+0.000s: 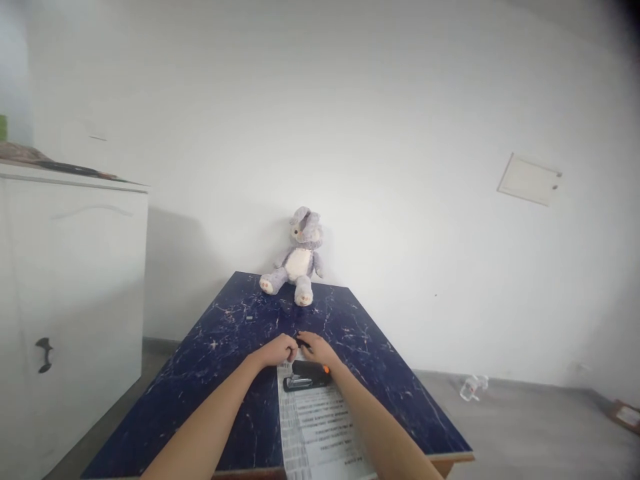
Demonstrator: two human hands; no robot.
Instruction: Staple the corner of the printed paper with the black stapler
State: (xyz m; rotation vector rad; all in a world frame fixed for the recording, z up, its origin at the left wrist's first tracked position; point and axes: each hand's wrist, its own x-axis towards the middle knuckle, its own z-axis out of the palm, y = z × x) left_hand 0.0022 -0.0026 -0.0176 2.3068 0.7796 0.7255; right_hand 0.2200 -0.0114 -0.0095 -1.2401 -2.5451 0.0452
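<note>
The printed paper [316,460] is covered with rows of dark characters [323,421], but these are too small and blurred to be read. No word, number or brand can be made out.

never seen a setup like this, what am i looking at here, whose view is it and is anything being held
There is no machine here: a person works with two bare hands. The single picture comes from a camera worn on their head, looking forward and down, so you see roughly what they see.

On the dark blue table lies a printed paper, with a black stapler resting on it. A plush rabbit sits at the far end.

The left hand, curled, and the right hand are close together at the paper's far end. Whether either grips anything is too hard to tell; the stapler lies in front of them.
</note>
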